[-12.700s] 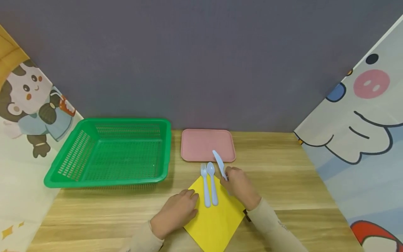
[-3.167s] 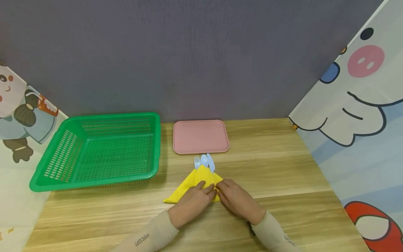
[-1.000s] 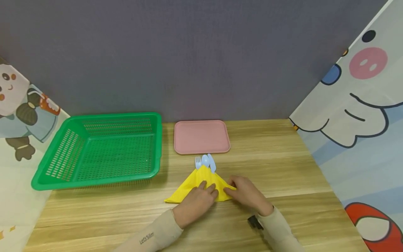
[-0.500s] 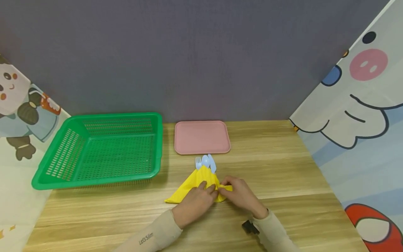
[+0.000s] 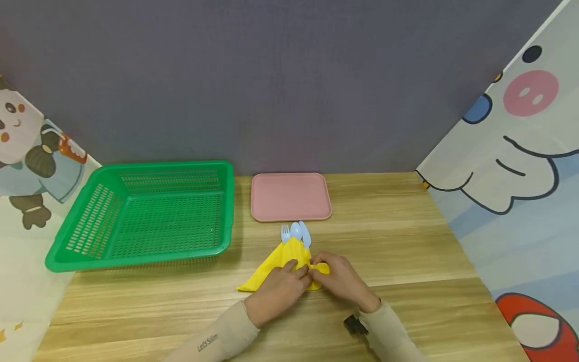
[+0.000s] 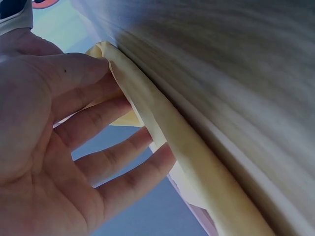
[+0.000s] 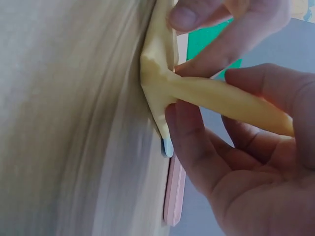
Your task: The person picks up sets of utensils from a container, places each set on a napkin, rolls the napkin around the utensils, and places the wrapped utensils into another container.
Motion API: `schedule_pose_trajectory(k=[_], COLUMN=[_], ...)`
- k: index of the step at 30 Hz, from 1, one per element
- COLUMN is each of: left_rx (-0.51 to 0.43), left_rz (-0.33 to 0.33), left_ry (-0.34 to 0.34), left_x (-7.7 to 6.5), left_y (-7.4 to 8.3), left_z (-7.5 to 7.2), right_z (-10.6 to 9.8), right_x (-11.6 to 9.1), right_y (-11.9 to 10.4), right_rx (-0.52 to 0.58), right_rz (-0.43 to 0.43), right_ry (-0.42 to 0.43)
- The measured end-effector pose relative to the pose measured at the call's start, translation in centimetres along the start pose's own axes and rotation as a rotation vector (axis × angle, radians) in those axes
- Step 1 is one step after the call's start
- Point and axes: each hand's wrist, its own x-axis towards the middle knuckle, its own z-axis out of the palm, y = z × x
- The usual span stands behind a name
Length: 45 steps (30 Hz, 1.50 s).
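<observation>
A yellow napkin (image 5: pixel 267 269), folded into a triangle, lies over the handles of a light blue fork (image 5: pixel 285 233), spoon (image 5: pixel 296 231) and knife (image 5: pixel 305 234); their heads stick out at its top point. My left hand (image 5: pixel 277 291) rests on the napkin, fingers extended, pressing it to the table. In the left wrist view those fingers (image 6: pixel 130 184) look fairly straight against the cloth. My right hand (image 5: pixel 340 276) pinches the napkin's right corner, which is gathered up and folded toward the middle. In the right wrist view that corner (image 7: pixel 231 103) stands off the table between thumb and fingers.
A pink tray (image 5: pixel 291 197) lies just beyond the cutlery. To the left stands a green plastic basket (image 5: pixel 232 216) with slotted sides. A grey partition (image 5: pixel 271 90) closes off the back of the wooden table (image 5: pixel 398 236), and printed panels flank both sides.
Earlier the napkin was spread out and the right hand held the knife; the napkin was then folded up over the cutlery. In the last second the right hand moved left, bringing the right corner inward.
</observation>
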Motion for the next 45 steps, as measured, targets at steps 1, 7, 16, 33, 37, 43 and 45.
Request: schedule_pose_trajectory(k=[1,7,16,33,37,43,45], left_rx=[-0.001,-0.003,-0.063,-0.399,-0.424,-0.457,-0.465], left_rz=[0.000,0.019,0.070,-0.037,-0.039,-0.043,-0.043], left_ry=[-0.003,0.028,0.024,0.222,0.182,0.180,0.182], left_x=[0.0,0.0,0.0,0.2,0.6,0.8,0.7], left_y=[0.0,-0.4,-0.7,-2.0,-2.0,-2.3,-2.4], left_z=[0.0,0.0,0.1,-0.8,-1.0,-0.9,-0.8], right_z=[-0.1,-0.3,-0.7,-1.0,-1.0,-0.9,-0.9], right_x=[0.1,0.3,0.6,0.3,0.3,0.3,0.3], right_y=[-0.1,-0.3,-0.8,-1.5,-1.5,-1.3,-1.3], right_rx=[0.004,0.020,0.018,0.106,0.128,0.136,0.132], right_rz=[0.006,0.039,0.099,0.281,0.291,0.292,0.284], right_ry=[-0.008,-0.041,-0.067,-0.051,-0.058,-0.066,-0.070])
